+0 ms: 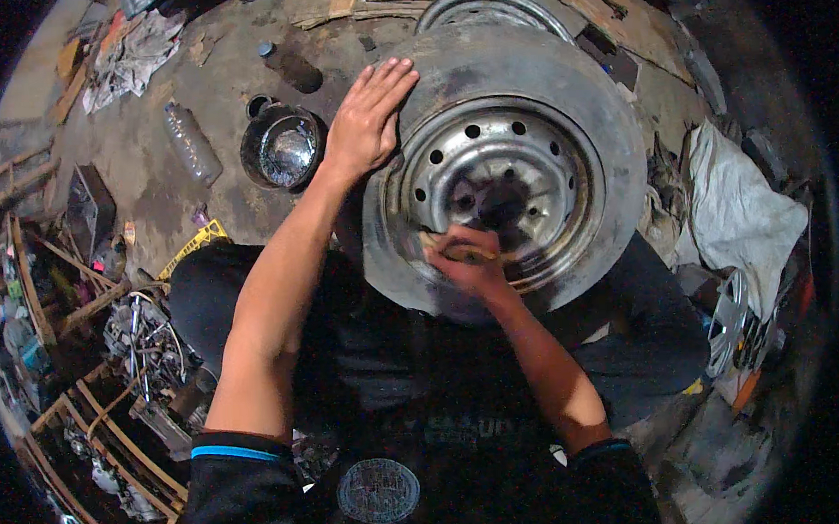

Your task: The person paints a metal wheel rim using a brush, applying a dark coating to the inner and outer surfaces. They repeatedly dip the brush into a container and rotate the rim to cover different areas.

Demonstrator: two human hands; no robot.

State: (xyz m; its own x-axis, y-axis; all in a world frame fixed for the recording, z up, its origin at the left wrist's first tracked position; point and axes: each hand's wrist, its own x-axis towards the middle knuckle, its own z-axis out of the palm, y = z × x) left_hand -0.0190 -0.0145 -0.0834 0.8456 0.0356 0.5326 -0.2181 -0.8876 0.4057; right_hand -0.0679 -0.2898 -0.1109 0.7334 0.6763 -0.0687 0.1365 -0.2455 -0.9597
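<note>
A car wheel [505, 204], a black tyre [619, 153] on a silver steel rim [573, 146], rests against my legs, its face turned up towards me. My left hand [366, 116] lies flat on the tyre's upper left sidewall, fingers stretched out and holding nothing. Down at the rim's lower left edge, my right hand [470, 262] is closed around a small tan, wooden-looking tool [470, 252]. Most of that tool is hidden by the fingers and blurred, so its kind does not show.
Left of the wheel stands a dark pot [283, 147] with shiny liquid. Near it are a dark bottle [291, 67] and a clear plastic bottle [193, 143]. Another wheel rim [494, 3] lies behind. Metal parts [145, 341] clutter the left; a pale cloth [741, 205] hangs right.
</note>
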